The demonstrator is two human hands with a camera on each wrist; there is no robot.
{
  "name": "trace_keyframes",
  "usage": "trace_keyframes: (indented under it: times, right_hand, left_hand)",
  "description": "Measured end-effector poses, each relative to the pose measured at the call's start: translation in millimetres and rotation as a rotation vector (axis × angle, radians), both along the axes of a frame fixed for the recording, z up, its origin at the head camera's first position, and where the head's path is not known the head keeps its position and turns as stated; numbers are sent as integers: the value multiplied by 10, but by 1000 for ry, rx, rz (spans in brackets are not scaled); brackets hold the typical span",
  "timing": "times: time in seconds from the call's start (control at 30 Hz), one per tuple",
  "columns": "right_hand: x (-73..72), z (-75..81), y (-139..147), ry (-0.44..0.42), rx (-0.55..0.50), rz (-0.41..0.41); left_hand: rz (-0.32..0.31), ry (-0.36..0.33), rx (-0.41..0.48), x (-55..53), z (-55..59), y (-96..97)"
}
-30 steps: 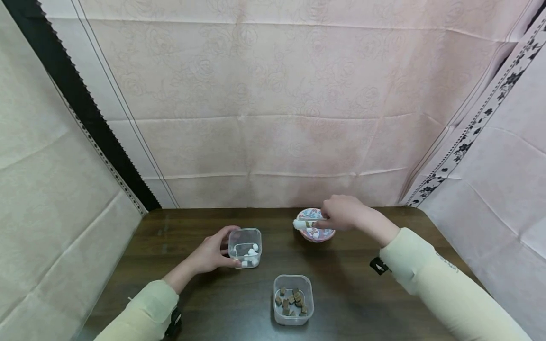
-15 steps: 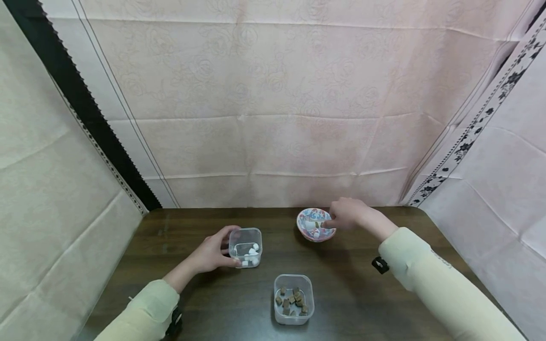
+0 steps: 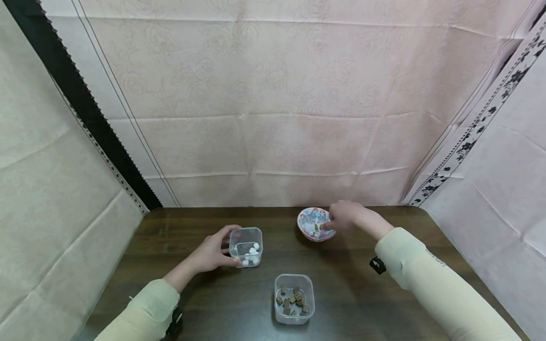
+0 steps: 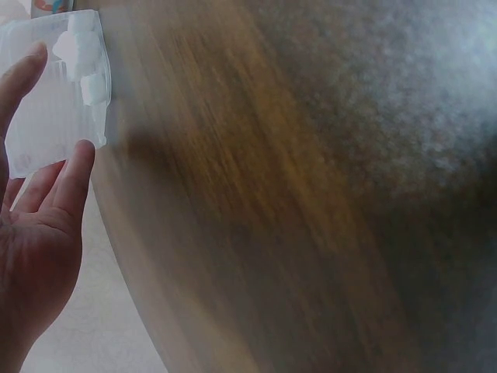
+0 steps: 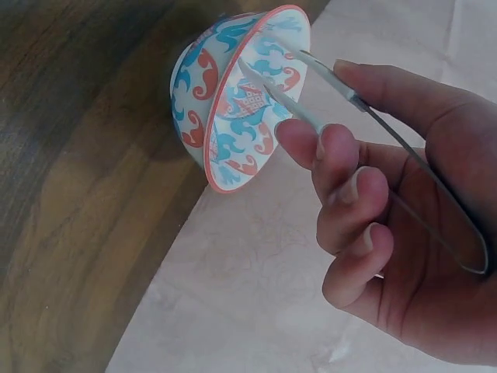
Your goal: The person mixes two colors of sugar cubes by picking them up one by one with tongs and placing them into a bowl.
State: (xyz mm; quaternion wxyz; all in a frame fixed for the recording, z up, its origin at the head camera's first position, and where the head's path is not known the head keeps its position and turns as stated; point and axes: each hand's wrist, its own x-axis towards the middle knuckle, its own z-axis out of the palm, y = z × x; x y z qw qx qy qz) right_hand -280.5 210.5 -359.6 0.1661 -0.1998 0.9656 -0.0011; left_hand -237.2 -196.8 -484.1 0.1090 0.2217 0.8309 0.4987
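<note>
My left hand (image 3: 212,252) grips the near-left side of a clear plastic container (image 3: 242,239), thumb and fingers spread around its walls. Small white pieces (image 3: 253,251) lie inside, toward its right and front. In the left wrist view the same container (image 4: 43,109) sits between thumb and fingers. My right hand (image 3: 349,218) holds metal tweezers (image 5: 330,79) with whitish tips, pinched between thumb and fingers. Their tips stand apart and reach inside a patterned bowl (image 5: 208,93) with an orange rim. A small pale piece (image 3: 316,234) shows in the bowl in the head view.
A second clear container (image 3: 294,320) holding several small brown cubes (image 3: 292,299) stands near the front middle of the dark wooden table (image 3: 354,293). A pale patterned cloth (image 3: 277,94) hangs behind the table, with more cloth at both sides.
My right hand has brought the tweezers down from above the bowl into it; their white tips no longer stick out past the bowl's left rim. The left hand and container stay put.
</note>
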Motion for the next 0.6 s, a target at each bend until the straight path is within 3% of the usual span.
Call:
trace_keyframes:
  times: [0.27, 0.6]
  right_hand:
    - [14, 99, -15, 15, -12, -6]
    - [164, 334, -361, 108, -103, 148]
  left_hand:
    - [0, 3, -1, 2, 1, -1]
    - [2, -4, -5, -4, 0, -1]
